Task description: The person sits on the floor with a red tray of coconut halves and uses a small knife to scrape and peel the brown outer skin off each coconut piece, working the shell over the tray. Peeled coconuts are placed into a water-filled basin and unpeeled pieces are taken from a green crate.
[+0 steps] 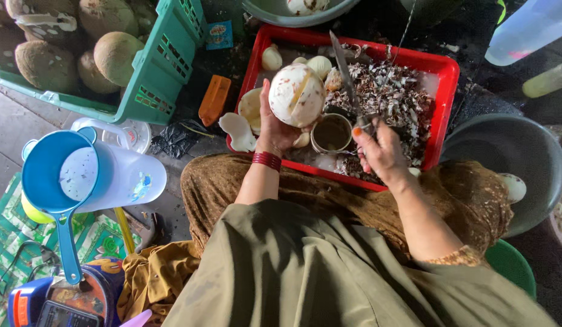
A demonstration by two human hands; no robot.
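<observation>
While the left hand (274, 130) cups a peeled coconut (297, 95) from below, fingers wrapped around it, over the red tray (446, 66), the right hand (381, 151) is fisted on a knife (345, 72), blade pointing up beside the coconut. Shavings (393, 91) fill the tray; a small tin (331, 133) sits between the hands.

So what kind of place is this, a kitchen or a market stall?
Probably an informal ground-level coconut-peeling spot, perhaps a stall. The left hand holds a peeled coconut, the right hand a knife, over a red tray of shavings, beside a green crate of husked coconuts.
</observation>
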